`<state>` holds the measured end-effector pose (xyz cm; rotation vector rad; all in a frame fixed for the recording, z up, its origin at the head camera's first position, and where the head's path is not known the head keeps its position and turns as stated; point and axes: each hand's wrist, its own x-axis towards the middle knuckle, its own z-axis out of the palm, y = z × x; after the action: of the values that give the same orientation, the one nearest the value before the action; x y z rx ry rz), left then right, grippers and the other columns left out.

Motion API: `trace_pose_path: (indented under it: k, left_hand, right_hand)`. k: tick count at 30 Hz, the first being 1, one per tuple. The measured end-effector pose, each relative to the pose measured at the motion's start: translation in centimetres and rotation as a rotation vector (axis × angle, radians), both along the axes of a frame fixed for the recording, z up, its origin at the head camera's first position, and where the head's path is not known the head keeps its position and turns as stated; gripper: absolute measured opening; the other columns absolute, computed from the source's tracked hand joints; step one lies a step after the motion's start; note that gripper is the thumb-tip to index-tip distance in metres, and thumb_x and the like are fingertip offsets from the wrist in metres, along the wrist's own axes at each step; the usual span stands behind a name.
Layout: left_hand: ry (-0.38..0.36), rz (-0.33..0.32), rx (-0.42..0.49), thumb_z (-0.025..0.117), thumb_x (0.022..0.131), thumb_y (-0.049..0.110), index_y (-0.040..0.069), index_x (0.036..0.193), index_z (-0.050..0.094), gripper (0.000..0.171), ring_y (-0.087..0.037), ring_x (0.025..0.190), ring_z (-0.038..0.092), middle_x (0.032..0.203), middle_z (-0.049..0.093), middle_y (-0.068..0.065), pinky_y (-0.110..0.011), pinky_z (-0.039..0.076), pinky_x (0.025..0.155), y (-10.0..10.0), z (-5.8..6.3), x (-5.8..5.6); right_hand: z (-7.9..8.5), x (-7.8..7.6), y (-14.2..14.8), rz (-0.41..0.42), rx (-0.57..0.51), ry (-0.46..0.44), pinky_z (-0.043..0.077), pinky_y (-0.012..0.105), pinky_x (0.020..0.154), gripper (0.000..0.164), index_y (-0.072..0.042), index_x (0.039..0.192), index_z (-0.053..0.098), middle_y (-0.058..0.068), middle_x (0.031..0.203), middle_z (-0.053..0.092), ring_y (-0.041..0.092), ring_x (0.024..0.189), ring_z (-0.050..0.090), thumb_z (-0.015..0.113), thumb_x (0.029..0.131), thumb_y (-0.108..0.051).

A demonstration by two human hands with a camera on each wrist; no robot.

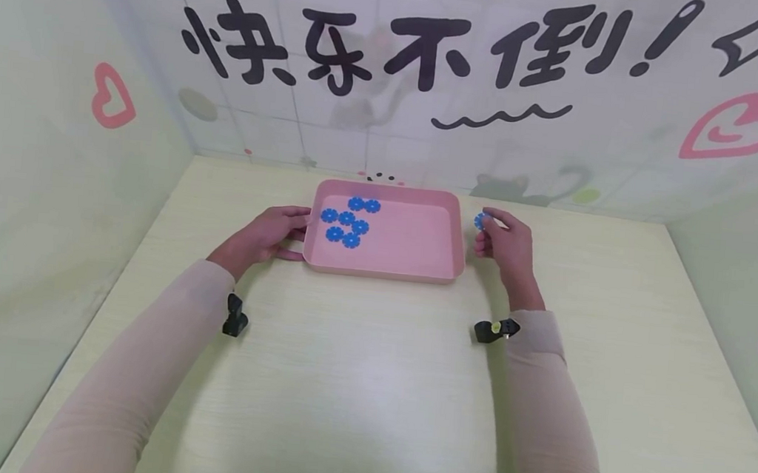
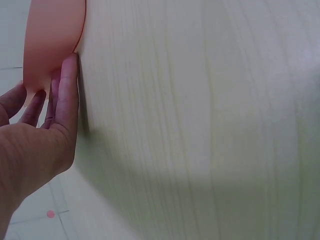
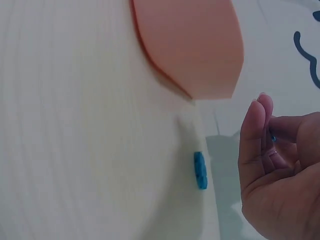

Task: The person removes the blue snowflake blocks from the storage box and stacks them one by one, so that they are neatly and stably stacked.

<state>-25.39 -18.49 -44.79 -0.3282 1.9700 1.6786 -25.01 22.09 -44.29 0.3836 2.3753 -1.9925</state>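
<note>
A shallow pink tray lies on the table, with several blue notched discs flat in its left part. My left hand is at the tray's left end, its fairly straight fingers touching the outer wall. To the right of the tray, my right hand pinches a blue disc between thumb and fingers. The right wrist view shows only a speck of that disc in the hand. Another blue piece lies on the table below this hand.
The light wood-grain table meets a printed fabric backdrop just behind the tray. Fabric walls stand at both sides. Each wrist wears a black strapped camera.
</note>
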Motion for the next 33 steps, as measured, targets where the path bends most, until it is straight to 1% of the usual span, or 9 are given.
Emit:
trace_pose_path:
  k: [3, 5, 9, 17, 25, 33]
  left_hand:
    - [0.0, 0.004, -0.001, 0.047, 0.104, 0.031, 0.022, 0.149, 0.041, 0.046, -0.025, 0.106, 0.055, 0.124, 0.053, -0.012, -0.044, 0.059, 0.079, 0.0, 0.0, 0.0]
    - [-0.002, 0.005, -0.001, 0.047, 0.104, 0.031, 0.023, 0.149, 0.041, 0.046, -0.025, 0.106, 0.054, 0.124, 0.053, -0.012, -0.044, 0.059, 0.079, 0.0, 0.0, 0.0]
    - [-0.007, 0.009, 0.003, 0.046, 0.104, 0.03, 0.023, 0.149, 0.041, 0.046, -0.025, 0.107, 0.053, 0.125, 0.053, -0.012, -0.044, 0.059, 0.079, 0.1, -0.1, -0.1]
    - [-0.022, 0.019, 0.006, 0.047, 0.104, 0.031, 0.023, 0.15, 0.04, 0.047, -0.026, 0.11, 0.053, 0.126, 0.052, -0.013, -0.045, 0.059, 0.08, 0.1, -0.1, -0.3]
    - [-0.014, 0.011, 0.007, 0.046, 0.104, 0.03, 0.023, 0.15, 0.04, 0.046, -0.026, 0.108, 0.052, 0.127, 0.052, -0.013, -0.045, 0.059, 0.08, 0.1, 0.2, -0.1]
    - [-0.016, 0.006, 0.008, 0.046, 0.104, 0.031, 0.024, 0.149, 0.04, 0.046, -0.026, 0.109, 0.052, 0.127, 0.051, -0.013, -0.045, 0.059, 0.081, 0.1, -0.1, -0.3]
  right_hand:
    - [-0.5, -0.1, 0.6, -0.019, -0.022, -0.022, 0.057, 0.023, 0.054, 0.04, -0.003, 0.135, 0.054, 0.0, 0.067, 0.064, 0.008, 0.052, 0.06, 0.057, 0.099, -0.019]
    - [-0.7, -0.1, 1.0, -0.022, -0.04, -0.034, 0.057, 0.023, 0.053, 0.041, 0.0, 0.136, 0.053, 0.001, 0.067, 0.065, 0.008, 0.052, 0.061, 0.057, 0.099, -0.018]
    - [-1.2, 0.0, 1.5, -0.022, -0.049, -0.057, 0.057, 0.023, 0.053, 0.04, 0.003, 0.135, 0.052, -0.001, 0.066, 0.065, 0.008, 0.052, 0.061, 0.056, 0.1, -0.016]
    - [-1.6, 0.1, 1.8, 0.011, -0.001, -0.11, 0.058, 0.025, 0.054, 0.041, 0.002, 0.137, 0.051, -0.003, 0.065, 0.063, 0.007, 0.052, 0.061, 0.053, 0.101, -0.016]
    - [-1.9, 0.0, 2.3, 0.008, 0.019, -0.173, 0.058, 0.023, 0.055, 0.041, 0.001, 0.139, 0.05, -0.004, 0.063, 0.063, 0.006, 0.052, 0.061, 0.053, 0.101, -0.016]
    - [-2.0, -0.2, 2.4, 0.014, 0.019, -0.19, 0.058, 0.021, 0.057, 0.041, 0.001, 0.139, 0.05, -0.004, 0.065, 0.064, 0.005, 0.054, 0.062, 0.053, 0.101, -0.014]
